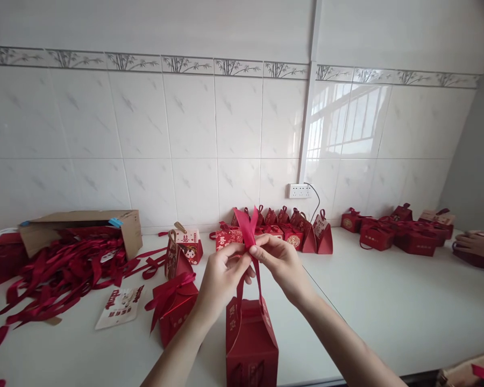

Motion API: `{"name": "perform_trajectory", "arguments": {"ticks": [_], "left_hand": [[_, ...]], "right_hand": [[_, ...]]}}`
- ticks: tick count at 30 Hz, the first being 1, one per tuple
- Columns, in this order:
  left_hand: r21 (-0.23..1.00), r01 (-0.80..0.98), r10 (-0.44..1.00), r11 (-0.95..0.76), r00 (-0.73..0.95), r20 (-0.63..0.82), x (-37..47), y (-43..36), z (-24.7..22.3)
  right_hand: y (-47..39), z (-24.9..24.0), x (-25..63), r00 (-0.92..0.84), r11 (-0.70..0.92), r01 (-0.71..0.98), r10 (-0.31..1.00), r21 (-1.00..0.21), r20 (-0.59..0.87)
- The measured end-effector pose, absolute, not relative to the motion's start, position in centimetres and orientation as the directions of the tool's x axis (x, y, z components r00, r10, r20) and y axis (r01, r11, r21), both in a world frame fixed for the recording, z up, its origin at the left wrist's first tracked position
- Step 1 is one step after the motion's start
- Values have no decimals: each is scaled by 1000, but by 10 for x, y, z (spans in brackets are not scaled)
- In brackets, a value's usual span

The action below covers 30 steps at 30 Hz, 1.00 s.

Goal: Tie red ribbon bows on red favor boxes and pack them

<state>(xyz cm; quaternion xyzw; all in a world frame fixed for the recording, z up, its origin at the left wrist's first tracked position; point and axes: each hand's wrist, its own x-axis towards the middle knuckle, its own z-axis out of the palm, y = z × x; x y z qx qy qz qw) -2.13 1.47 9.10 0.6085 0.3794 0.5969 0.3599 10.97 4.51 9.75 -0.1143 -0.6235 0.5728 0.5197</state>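
A red ribbon (247,228) is pinched between the fingertips of my left hand (230,263) and my right hand (277,259). Its two ends stick up above my fingers, while its lower strands run down to the top of a red gift box (253,338). That box stands on the white table in front of me, below both hands, with gold print on its sides. Just left of my left forearm is another red box (173,306) with a ribbon bow on it. My fingers partly cover the place where the ribbon crosses.
A cardboard box (131,234) lies on its side at left, spilling red ribbons (72,263). Near it is a printed card (120,307). Several red boxes (325,234) line the wall, with more (377,235) at right. Another person's hand (478,244) shows at the right edge.
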Motion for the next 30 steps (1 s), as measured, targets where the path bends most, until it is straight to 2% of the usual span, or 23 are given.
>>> {"name": "perform_trajectory", "arguments": {"ticks": [2, 7, 9, 12, 15, 21, 27, 30], "left_hand": [[889, 58, 891, -455, 19, 454, -22, 10, 95], [894, 15, 891, -447, 91, 444, -25, 1, 101], [894, 12, 890, -448, 99, 445, -26, 0, 101], [898, -38, 894, -437, 91, 439, -26, 2, 99], [906, -64, 902, -418, 94, 422, -27, 5, 98], [929, -51, 925, -366, 91, 370, -29, 8, 102], [918, 55, 920, -392, 6, 392, -32, 15, 102], [927, -1, 927, -374, 1, 374, -32, 17, 102]], "right_hand": [[44, 99, 109, -420, 327, -405, 763, -854, 491], [42, 99, 111, -237, 391, -352, 842, -851, 485], [40, 101, 112, -270, 356, -358, 845, -863, 461], [36, 105, 113, -422, 303, -342, 796, -890, 434], [34, 108, 114, -490, 322, -332, 744, -886, 454], [36, 106, 115, -435, 409, -310, 742, -858, 511], [42, 105, 113, -311, 476, -177, 803, -861, 508], [44, 101, 113, -262, 513, -202, 792, -834, 551]]}}
